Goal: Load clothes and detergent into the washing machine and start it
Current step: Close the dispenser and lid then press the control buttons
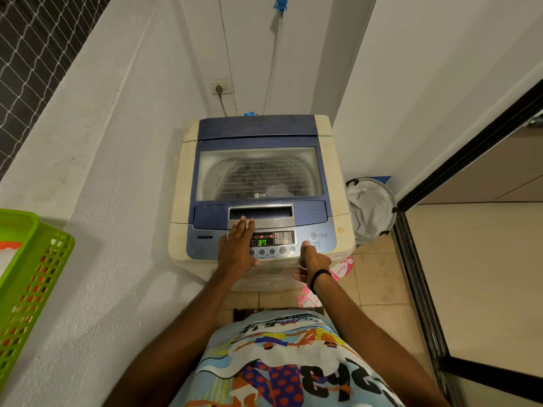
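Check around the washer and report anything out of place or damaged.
Pink packets lie loose on the floor beside the washing machine, at its front right corner. A brownish spot marks its top beside the power button. Nothing else stands out.

Both forearms are bare. A thin black band point(319, 278) circles the wrist of the right hand point(314, 258). The shirt point(282, 362) is pale blue with a busy cartoon print: white shapes, yellow and orange patches, a red-dotted dark blue area and bold black numerals.

Glossy plastic washing machine point(261, 183), rough matt wall point(117, 160), plastic lattice basket point(32, 277).
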`<act>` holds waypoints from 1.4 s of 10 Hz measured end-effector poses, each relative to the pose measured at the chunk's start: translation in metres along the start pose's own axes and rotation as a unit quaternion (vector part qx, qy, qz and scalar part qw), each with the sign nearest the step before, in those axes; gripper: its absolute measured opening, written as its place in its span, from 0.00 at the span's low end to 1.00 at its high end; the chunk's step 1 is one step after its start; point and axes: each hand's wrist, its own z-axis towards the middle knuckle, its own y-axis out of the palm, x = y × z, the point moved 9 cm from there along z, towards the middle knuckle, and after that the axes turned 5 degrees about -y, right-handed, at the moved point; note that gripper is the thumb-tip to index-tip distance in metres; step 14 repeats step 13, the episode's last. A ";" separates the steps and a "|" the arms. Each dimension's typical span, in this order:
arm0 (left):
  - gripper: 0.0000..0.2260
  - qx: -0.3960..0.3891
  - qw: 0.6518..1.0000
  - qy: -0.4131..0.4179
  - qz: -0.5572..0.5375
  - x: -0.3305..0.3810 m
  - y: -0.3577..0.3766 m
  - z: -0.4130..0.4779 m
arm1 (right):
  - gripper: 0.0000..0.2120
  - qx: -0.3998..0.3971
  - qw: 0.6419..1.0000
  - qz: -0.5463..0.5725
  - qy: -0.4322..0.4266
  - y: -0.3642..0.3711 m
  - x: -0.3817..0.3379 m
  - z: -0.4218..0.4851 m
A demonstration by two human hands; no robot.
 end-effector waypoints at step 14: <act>0.37 0.092 0.990 0.009 -0.103 -0.004 -0.029 -0.011 | 0.15 0.014 0.967 -0.168 -0.193 0.000 -0.039 -0.012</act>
